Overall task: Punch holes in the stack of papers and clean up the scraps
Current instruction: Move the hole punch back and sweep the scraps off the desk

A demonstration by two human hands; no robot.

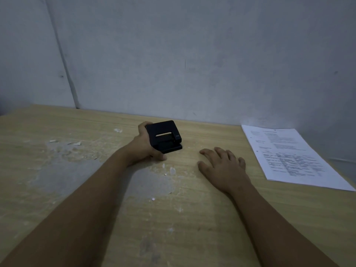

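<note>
two hands on the worn wooden table (192, 218). my left hand (143, 145) is wrapped around the left flank of the black metal hole punch (163, 135), whose slot faces right. my right hand (223, 166) lies flat, fingers spread, holding nothing. the white printed paper stack (292, 157) lies well right, nearer the right hand, long axis running away from me. white scraps (77, 143) litter the left.

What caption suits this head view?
Left hand grips a black punch; right hand lies flat beside papers.
</note>
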